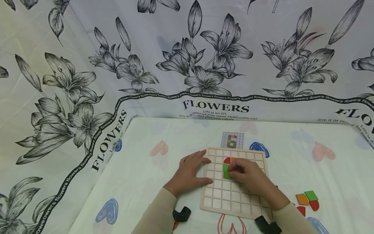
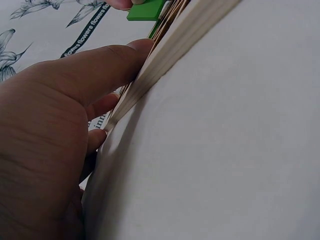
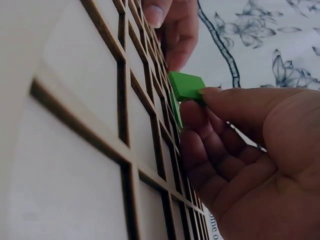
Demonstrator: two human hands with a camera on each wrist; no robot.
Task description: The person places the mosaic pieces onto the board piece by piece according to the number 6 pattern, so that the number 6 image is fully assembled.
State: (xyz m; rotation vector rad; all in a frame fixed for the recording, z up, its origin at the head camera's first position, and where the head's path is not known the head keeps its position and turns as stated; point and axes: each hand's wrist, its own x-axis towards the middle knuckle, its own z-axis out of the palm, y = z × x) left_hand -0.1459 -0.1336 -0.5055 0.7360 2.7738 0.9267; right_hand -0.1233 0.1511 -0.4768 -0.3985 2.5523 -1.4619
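A wooden grid board [image 1: 216, 203] lies on the cloth. My left hand [image 1: 188, 175] rests at its left edge, with fingers spread and thumb touching the frame. In the left wrist view, the thumb [image 2: 107, 70] lies against the board's side. My right hand [image 1: 251, 175] pinches a green tile [image 3: 186, 86] between thumb and fingers, tilted over the grid. Beneath it, another green tile [image 3: 176, 110] shows at the board's surface. A red rounded tile [image 1: 227, 160] and an orange tile [image 1: 233, 159], partly covered by the right hand, sit in the upper grid cells.
Behind the board lies a gridded pattern card [image 1: 232, 140] with a coloured figure. To the right are loose tiles: orange [image 1: 302, 199], green [image 1: 311, 195], red rounded [image 1: 314, 205] and another red piece [image 1: 301, 211]. The right forearm partly hides more red bits.
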